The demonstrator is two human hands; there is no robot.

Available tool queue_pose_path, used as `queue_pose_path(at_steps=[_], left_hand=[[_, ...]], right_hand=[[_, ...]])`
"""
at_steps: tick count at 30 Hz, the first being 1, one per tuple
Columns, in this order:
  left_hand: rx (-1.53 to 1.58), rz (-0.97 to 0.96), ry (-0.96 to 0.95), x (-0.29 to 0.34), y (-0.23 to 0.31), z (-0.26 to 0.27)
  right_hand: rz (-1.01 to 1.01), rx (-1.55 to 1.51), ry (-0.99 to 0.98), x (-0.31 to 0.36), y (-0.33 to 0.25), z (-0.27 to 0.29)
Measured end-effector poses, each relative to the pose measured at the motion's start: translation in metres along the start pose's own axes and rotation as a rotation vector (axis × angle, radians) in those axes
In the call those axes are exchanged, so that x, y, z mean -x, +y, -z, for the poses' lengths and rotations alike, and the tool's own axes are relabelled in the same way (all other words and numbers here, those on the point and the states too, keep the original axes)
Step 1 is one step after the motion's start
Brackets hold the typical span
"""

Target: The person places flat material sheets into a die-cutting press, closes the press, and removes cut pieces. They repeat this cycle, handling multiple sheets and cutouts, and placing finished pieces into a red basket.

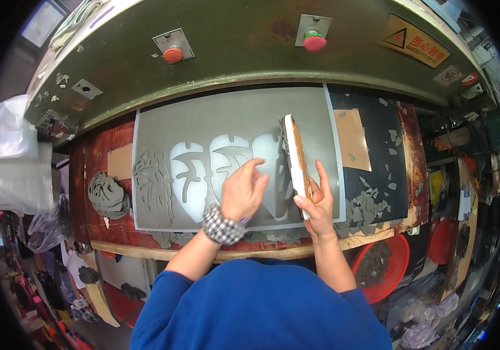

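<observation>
My right hand (318,209) grips a cutting die (298,163), a flat board with a white edge and a brown wooden side, tilted up on its edge. Grey bits cling to the die's left face. Left of it, my left hand (243,188) hovers over the sheet, fingers apart and holding nothing. Under both hands lies a grey sheet (215,111) with several sole-shaped openings (190,175) that show a pale surface below. Thin grey strips still cross some openings. Curved grey scraps (152,184) sit at the sheet's left end.
A green machine beam (238,44) with an orange button (173,55) and a pink button (314,41) spans the far side. A pile of grey pieces (109,195) lies left. Grey scraps (368,205) are scattered right, above a red basin (399,262). A wooden rail (261,254) edges the front.
</observation>
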State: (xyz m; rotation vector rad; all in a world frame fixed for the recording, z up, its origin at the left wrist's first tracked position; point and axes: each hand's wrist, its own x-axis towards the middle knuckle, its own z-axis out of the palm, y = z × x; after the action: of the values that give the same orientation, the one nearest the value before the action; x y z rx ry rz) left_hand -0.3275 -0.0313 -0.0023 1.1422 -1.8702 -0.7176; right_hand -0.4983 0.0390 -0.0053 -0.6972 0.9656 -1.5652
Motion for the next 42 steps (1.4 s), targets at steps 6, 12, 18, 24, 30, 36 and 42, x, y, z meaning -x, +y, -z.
queue_pose_path(at_steps=[6, 12, 18, 24, 30, 36, 42], left_hand=[[0.417, 0.359, -0.276, -0.026, 0.014, -0.032], [0.338, 0.354, -0.078, 0.018, -0.002, 0.057], [0.139, 0.227, 0.221, 0.052, -0.022, 0.162], [0.098, 0.241, 0.439, 0.055, -0.091, 0.194], [-0.640, 0.658, 0.386, 0.089, -0.144, 0.183], [-0.971, 0.364, 0.493, 0.067, -0.116, 0.179], [-0.626, 0.142, 0.337, 0.037, -0.088, 0.120]], right_hand=[[0.014, -0.266, 0.032, -0.001, -0.006, 0.016], [0.310, -0.137, 0.077, 0.025, -0.033, 0.080], [0.334, -0.464, 0.312, 0.077, -0.074, 0.142], [0.255, -1.127, 0.294, 0.097, -0.046, 0.183], [0.183, -1.066, 0.292, 0.102, -0.049, 0.191], [0.287, -0.578, 0.437, 0.083, -0.063, 0.154], [0.325, 0.356, 0.246, 0.057, -0.042, 0.091]])
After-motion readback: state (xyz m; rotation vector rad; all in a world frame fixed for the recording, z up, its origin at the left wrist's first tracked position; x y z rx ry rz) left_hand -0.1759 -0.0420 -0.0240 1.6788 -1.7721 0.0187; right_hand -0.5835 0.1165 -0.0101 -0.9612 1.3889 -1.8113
